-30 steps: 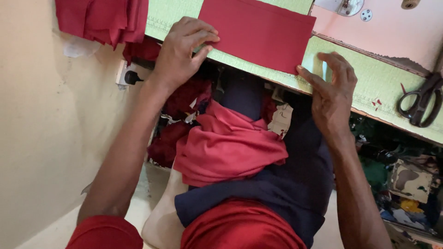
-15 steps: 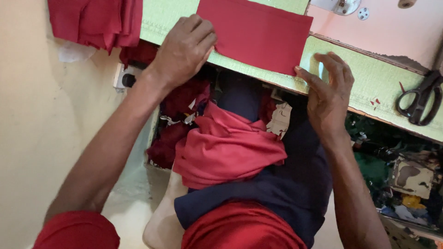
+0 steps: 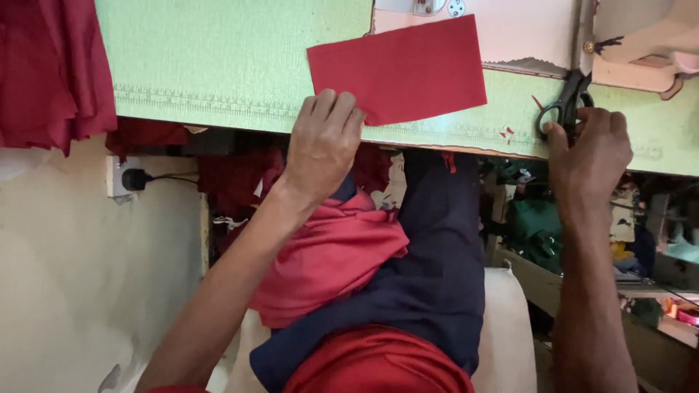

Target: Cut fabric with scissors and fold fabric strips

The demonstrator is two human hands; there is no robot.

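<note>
On the green desk (image 3: pixel 218 65) in front of me lies a flat rectangle of red cloth (image 3: pixel 397 69), tilted a little, its lower left corner close to the near edge of the desk and its upper part reaching onto the pale panel (image 3: pixel 524 29) beyond the green surface. My left hand (image 3: pixel 324 145) rests at that near edge with the fingers bent over the lower left corner of the red cloth, pressing on it; the grip is not clamped around the piece, the fingers lie together on top of it. My right hand (image 3: pixel 590 156) is well apart from the cloth, further right along the same edge, its fingers curled around the handles of the black scissors (image 3: pixel 564 105), which lie on the desk with the blades pointing away from me; whether that grip is fully tight on the handles I cannot tell, since the fingertips hide them. At the far left a bunch of dark red fabric (image 3: pixel 51 73) hangs over the desk's end. Below the edge, on my lap, a crumpled pink-red cloth (image 3: pixel 328 255) sits on dark blue fabric (image 3: pixel 429 276). On the cream wall to the left a black plug (image 3: pixel 135 178) sits in a white socket
</note>
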